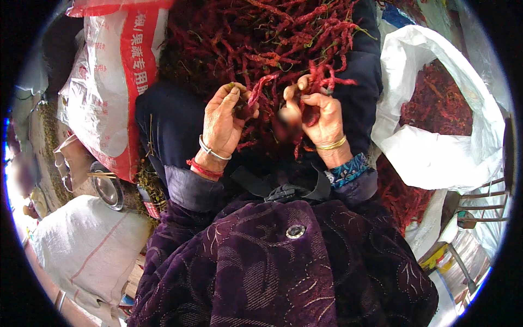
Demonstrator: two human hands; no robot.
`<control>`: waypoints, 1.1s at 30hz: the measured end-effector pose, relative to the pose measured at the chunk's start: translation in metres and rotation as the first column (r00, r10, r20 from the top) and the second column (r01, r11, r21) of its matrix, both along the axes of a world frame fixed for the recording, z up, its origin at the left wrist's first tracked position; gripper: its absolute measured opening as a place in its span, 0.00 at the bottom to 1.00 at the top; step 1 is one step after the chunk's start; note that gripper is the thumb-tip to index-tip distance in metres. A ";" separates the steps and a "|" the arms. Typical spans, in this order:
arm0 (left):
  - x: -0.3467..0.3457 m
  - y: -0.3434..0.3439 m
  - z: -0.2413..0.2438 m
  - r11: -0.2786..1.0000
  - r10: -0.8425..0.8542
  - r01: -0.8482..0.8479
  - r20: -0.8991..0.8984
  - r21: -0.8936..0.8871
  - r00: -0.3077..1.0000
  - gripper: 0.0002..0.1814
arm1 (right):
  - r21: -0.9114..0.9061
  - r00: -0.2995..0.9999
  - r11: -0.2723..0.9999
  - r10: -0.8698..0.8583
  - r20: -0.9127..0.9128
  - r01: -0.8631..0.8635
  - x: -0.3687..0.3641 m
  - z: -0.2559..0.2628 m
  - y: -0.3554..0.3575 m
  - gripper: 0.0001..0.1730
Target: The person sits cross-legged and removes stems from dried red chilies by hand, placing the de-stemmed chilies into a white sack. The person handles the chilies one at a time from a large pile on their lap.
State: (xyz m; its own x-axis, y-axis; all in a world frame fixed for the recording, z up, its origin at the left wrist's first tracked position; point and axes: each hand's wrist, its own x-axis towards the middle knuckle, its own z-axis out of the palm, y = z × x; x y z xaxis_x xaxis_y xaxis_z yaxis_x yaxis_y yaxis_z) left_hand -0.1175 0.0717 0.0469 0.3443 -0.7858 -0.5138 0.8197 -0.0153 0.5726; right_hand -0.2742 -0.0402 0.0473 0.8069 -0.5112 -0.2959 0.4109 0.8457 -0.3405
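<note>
My left hand [222,118] is raised over the lap, thumb and forefinger pinched on a small greenish bit, seemingly a stem. Its other fingers curl around a wrinkled dried red chili pepper [260,89]. Opposite it, my right hand [325,112] grips several dried red chilies [320,77], whose tips stick out past the fingers. A blurred patch hides part of what lies between the hands. Beyond both hands spreads a large heap of dried red chilies [282,24], some with green stems, between the dark-trousered legs.
At right stands an open white woven sack [441,159] holding crushed-looking red chilies [437,98]. More red chilies [402,192] lie beside it. A red-and-white printed sack [106,81] leans at left, near a clear round container [108,190] and a white woven sack [94,245].
</note>
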 end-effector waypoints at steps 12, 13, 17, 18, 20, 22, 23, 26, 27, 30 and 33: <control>-0.015 0.009 0.007 0.993 0.081 -0.080 0.007 -0.086 0.997 0.07 | -0.524 0.846 0.832 -0.138 -0.515 -0.183 0.011 0.013 0.042 0.08; -0.019 0.009 0.009 0.990 0.111 -0.108 0.024 -0.087 0.994 0.07 | -0.553 0.842 0.811 -0.153 -0.517 -0.192 0.012 0.013 0.043 0.08; -0.034 0.011 -0.001 0.985 0.166 -0.144 0.284 -0.098 0.944 0.07 | -0.434 0.817 0.878 -0.093 -0.570 -0.202 0.022 0.018 0.048 0.09; -0.038 0.012 0.001 0.986 0.167 -0.163 0.350 -0.042 0.922 0.08 | -0.502 0.831 0.843 -0.132 -0.540 -0.192 0.026 0.015 0.051 0.09; -0.038 0.015 -0.001 0.978 0.188 -0.167 0.179 -0.126 0.966 0.09 | -0.606 0.837 0.754 -0.140 -0.528 -0.256 0.027 0.006 0.049 0.09; -0.035 0.018 -0.003 0.972 0.192 -0.190 -0.003 -0.140 0.981 0.09 | -0.787 0.815 0.531 -0.275 -0.510 -0.313 0.029 -0.002 0.049 0.10; -0.033 0.019 -0.007 0.975 0.186 -0.190 -0.041 -0.115 0.982 0.09 | -0.849 0.806 0.401 -0.338 -0.486 -0.344 0.030 -0.007 0.049 0.10; -0.027 0.022 -0.012 0.981 0.180 -0.190 -0.161 -0.045 0.970 0.09 | -0.903 0.805 0.236 -0.411 -0.428 -0.359 0.029 -0.005 0.055 0.12; -0.027 0.021 -0.008 0.974 0.205 -0.218 -0.185 -0.055 0.961 0.09 | -0.906 0.800 0.212 -0.426 -0.423 -0.366 0.029 -0.001 0.057 0.13; -0.027 0.020 0.002 0.954 0.253 -0.285 -0.255 -0.097 0.933 0.08 | -0.888 0.781 0.063 -0.451 -0.432 -0.455 0.028 0.005 0.063 0.17; -0.024 0.024 -0.020 0.967 0.213 -0.235 -0.191 -0.097 0.958 0.08 | -0.881 0.760 0.117 -0.463 -0.456 -0.458 0.025 0.005 0.065 0.16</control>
State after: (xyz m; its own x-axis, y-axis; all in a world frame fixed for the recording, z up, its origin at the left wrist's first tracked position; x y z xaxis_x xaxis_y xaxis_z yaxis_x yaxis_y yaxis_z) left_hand -0.1419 0.0953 0.0266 0.4301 -0.7575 -0.4910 0.8827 0.2389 0.4046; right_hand -0.2491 0.0246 0.0522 0.7105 -0.6936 0.1190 -0.2319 -0.3904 -0.8910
